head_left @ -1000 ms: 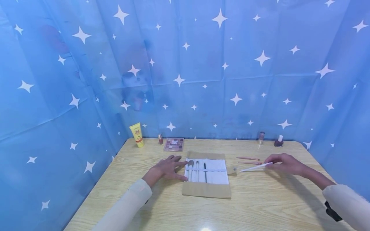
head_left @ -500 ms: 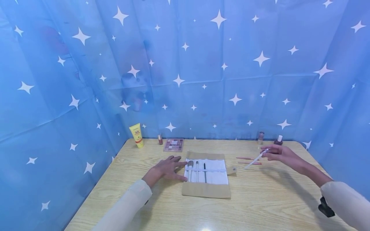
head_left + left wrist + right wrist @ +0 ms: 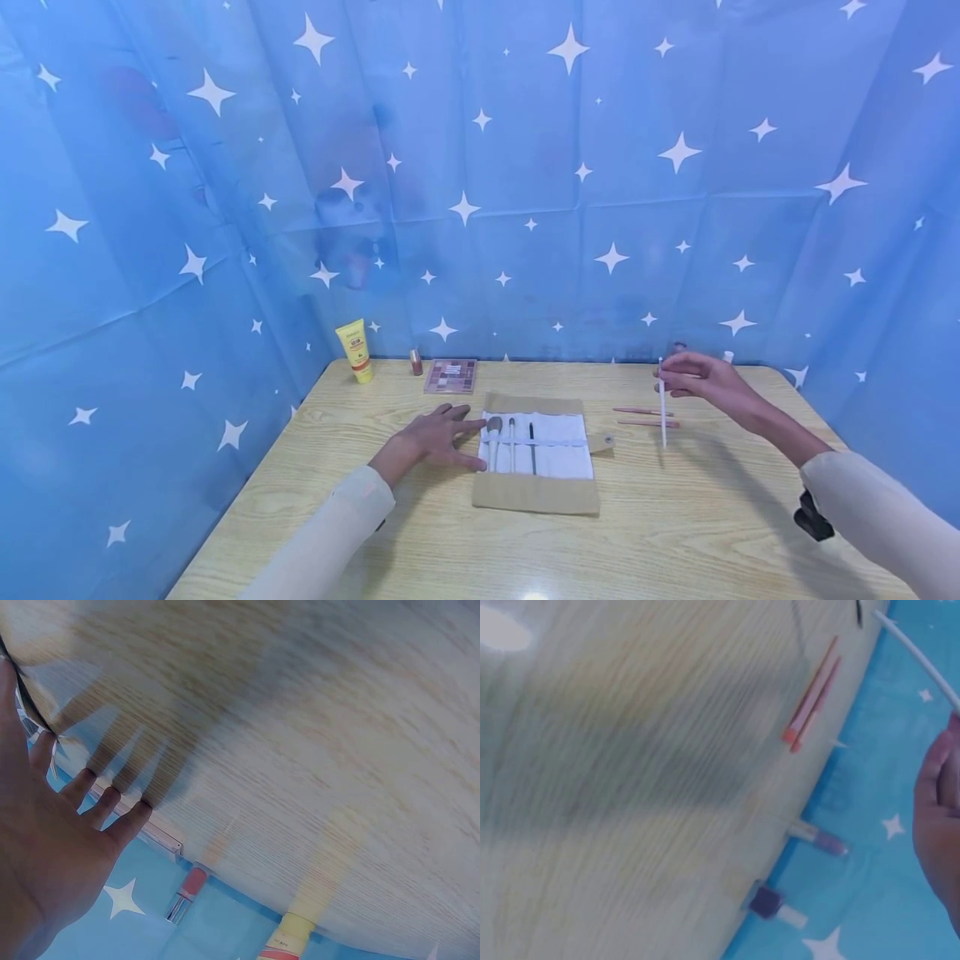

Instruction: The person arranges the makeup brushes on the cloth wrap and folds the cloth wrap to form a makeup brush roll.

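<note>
A tan brush roll (image 3: pixel 536 493) lies unfolded on the wooden table, its white pockets facing up. Three makeup brushes stand in its pockets: a fluffy one (image 3: pixel 494 437), a thin white one (image 3: pixel 512 442) and a dark one (image 3: pixel 533 450). My left hand (image 3: pixel 437 437) rests at the roll's left edge with fingers spread. To the right of the roll, my right hand (image 3: pixel 708 387) pinches a slim white makeup brush (image 3: pixel 663 417) by its upper end. The brush hangs nearly upright over the table. Behind it lie two pinkish slender brushes (image 3: pixel 814 697), side by side.
Along the back edge are a yellow tube (image 3: pixel 356 350), a lipstick (image 3: pixel 416 362) and an eyeshadow palette (image 3: pixel 451 376). A small lip gloss tube (image 3: pixel 821 838) and a dark nail polish bottle (image 3: pixel 766 901) stand at the back right. A blue starry curtain (image 3: pixel 525 250) surrounds the table.
My right hand has moved left and slightly back, swinging the white brush from nearly level to nearly upright. The left hand and the roll have stayed put.
</note>
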{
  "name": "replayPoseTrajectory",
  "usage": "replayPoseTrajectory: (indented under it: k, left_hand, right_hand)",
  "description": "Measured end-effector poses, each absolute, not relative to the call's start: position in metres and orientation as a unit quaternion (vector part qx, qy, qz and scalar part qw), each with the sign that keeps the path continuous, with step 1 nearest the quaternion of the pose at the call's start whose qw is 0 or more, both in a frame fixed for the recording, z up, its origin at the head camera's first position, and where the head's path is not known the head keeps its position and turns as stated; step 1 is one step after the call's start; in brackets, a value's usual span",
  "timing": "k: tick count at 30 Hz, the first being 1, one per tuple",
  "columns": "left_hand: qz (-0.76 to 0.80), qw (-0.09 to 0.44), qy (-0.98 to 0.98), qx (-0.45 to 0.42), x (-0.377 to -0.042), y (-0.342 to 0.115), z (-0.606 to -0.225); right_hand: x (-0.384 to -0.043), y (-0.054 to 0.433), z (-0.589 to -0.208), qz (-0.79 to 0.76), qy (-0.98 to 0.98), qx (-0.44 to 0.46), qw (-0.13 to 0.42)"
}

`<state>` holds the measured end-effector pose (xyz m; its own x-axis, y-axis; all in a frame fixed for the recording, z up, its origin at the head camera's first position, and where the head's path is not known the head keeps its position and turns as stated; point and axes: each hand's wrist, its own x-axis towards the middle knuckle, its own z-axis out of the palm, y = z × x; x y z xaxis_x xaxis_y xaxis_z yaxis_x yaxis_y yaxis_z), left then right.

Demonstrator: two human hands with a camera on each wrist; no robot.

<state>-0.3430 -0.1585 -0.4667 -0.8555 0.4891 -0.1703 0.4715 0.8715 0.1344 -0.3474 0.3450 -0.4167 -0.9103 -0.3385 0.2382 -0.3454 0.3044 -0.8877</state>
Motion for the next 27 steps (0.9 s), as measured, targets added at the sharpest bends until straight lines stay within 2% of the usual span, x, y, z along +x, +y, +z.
replayPoseTrajectory:
  k: [16, 27]
  left_hand:
    - [0.048, 0.102, 0.963, 0.247, -0.342, -0.159, -0.466]
    - [0.043, 0.104, 0.963, 0.244, -0.344, -0.16, -0.468]
  right_hand:
    - [-0.364, 0.293, -0.402, 0.509, -0.838, 0.198, -0.015]
    - [-0.379, 0.254, -0.407, 0.51, -0.839, 0.187, 0.024]
